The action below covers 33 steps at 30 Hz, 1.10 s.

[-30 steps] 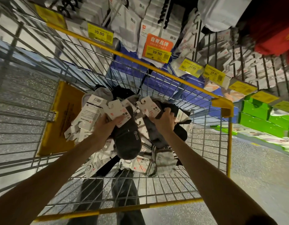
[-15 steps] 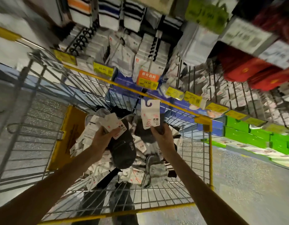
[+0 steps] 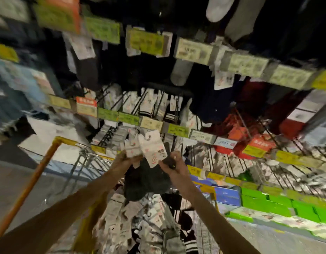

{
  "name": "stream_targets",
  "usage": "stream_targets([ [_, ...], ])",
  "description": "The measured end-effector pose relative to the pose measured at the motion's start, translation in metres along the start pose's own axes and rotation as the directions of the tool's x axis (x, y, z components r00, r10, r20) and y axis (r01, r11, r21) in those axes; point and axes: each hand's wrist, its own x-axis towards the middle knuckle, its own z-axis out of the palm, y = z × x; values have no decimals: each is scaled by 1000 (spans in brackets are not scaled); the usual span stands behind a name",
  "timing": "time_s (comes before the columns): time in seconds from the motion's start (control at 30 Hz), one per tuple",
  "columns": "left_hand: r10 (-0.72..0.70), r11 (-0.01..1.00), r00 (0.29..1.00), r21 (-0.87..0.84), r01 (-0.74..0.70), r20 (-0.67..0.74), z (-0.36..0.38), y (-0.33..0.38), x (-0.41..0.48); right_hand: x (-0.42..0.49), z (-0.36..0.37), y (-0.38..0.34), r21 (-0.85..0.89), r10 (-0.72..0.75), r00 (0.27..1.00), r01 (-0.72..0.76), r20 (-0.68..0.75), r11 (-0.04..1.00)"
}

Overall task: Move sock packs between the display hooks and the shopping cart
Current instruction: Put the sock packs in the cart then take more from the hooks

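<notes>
I see a wire shopping cart with a yellow tube frame [image 3: 30, 180], with grey speckled floor [image 3: 268, 241] beside it. Its basket carries a loose heap of sock packs [image 3: 153, 222], dark and striped socks under white card headers. Behind the cart, rows of black wire hooks [image 3: 107, 134] carry white-carded packs [image 3: 149, 103], and each row is fronted by yellow-green price tags [image 3: 178, 130]. Bright green boxes [image 3: 264, 200] line the foot of the display. Blur hides the print from me.

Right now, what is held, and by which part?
The left hand pinches the left sock pack at its card's lower edge; right hand grips the right sock pack by the dark sock under its card.
</notes>
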Motion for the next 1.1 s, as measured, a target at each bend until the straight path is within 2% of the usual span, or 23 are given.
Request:
stream_targets([
  [0.13, 154, 986, 987, 50, -156, 56, 2, 77, -26, -5, 15, -48, 109, -9, 1000, 9, 4, 994],
  [0.3, 241, 971, 970, 1, -241, -43, 0, 151, -66, -6, 20, -111, 151, -79, 997, 75, 18, 986],
  [0.37, 288, 957, 956, -31, -290, -55, -2, 169, -76, -10, 22, -136, 160, -114, 993, 106, 40, 981],
  [0.43, 358, 934, 931, 24, -358, -62, -4, 183, -84, -13, 23, -151, 182, -155, 986, 142, 60, 973],
  [0.53, 459, 888, 889, 46, -458, -8, -5, 197, -94, -15, 22, -172, 223, -213, 976, 197, 52, 955],
  [0.73, 481, 873, 877, 91, -479, -1, 1, 220, -97, -21, 11, -195, 285, -221, 972, 191, 78, 939],
  [0.93, 554, 810, 832, 208, -548, 32, 7, 270, -95, -13, -18, -247, 218, -206, 968, 172, 144, 961],
  [1.1, 669, 689, 737, 296, -662, 92, 21, 338, -99, -8, -39, -308, 146, -302, 934, 277, 190, 950],
])
